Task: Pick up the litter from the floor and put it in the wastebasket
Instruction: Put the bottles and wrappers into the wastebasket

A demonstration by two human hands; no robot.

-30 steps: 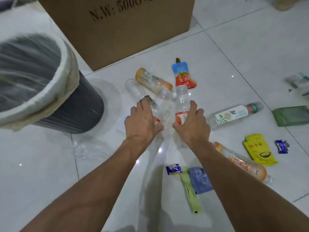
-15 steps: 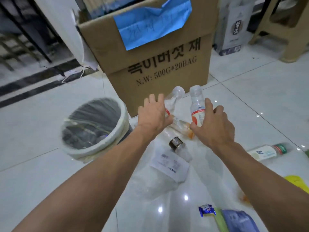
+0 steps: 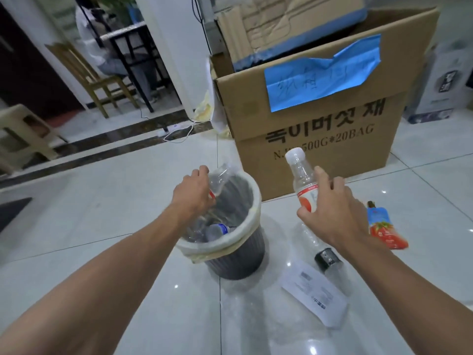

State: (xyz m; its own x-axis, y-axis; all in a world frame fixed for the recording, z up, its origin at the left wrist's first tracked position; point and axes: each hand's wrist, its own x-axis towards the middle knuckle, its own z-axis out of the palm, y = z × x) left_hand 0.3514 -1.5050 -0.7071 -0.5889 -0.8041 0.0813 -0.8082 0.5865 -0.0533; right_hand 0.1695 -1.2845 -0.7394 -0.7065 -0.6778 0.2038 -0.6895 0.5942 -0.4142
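Note:
The dark ribbed wastebasket (image 3: 238, 262) with a clear liner stands on the white tile floor at centre, and plastic bottles lie inside it. My left hand (image 3: 192, 198) is over its opening, shut on a crumpled clear bottle (image 3: 220, 180). My right hand (image 3: 332, 211) is to the right of the basket, above the floor, shut on an upright clear bottle with a white cap and red label (image 3: 302, 183). On the floor under my right hand lie a clear bottle with a dark cap (image 3: 327, 257) and a white paper slip (image 3: 314, 293).
A big cardboard box (image 3: 320, 119) with a blue note stands just behind the basket. A red fruit pouch (image 3: 384, 226) lies at right. A clear plastic bag (image 3: 268, 316) is spread on the floor in front. A chair, table and a seated person are far left.
Both hands lifted a bottle each from the floor pile. My left hand carried its bottle left, over the wastebasket. The view tilted up from the floor.

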